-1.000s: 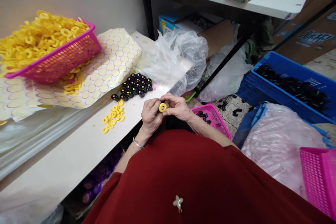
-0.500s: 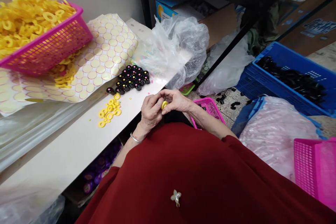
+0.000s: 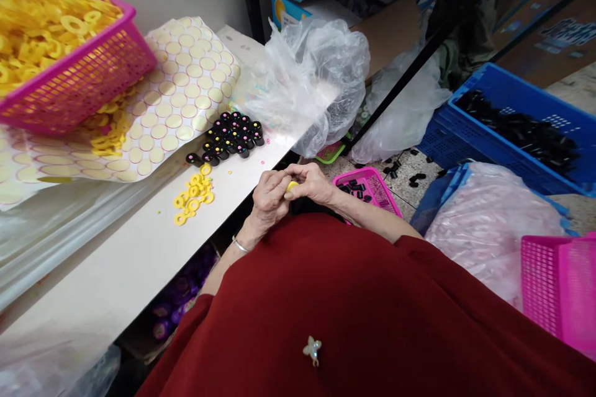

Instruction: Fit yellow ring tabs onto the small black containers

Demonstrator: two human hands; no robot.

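Close to my body, my left hand (image 3: 269,200) and my right hand (image 3: 311,183) meet with fingers closed around a small yellow round piece (image 3: 292,186). Only its yellow face shows; the fingers hide the rest. On the white table (image 3: 144,254) to the left lies a loose pile of yellow rings (image 3: 193,198). Behind them stands a tight cluster of short black cylinders (image 3: 235,134) with pink, yellow and blue dots on top.
A pink basket (image 3: 88,74) heaped with yellow rings rests on a sheet of round stickers (image 3: 179,84). Clear plastic bags (image 3: 321,74) lie at the table's end. Below, a pink basket (image 3: 379,189) holds black pieces, and a blue crate (image 3: 521,167) stands right.
Both hands stay together on the yellow piece, which has turned slightly between the fingers. The view has shifted a little, showing more of the low pink basket.
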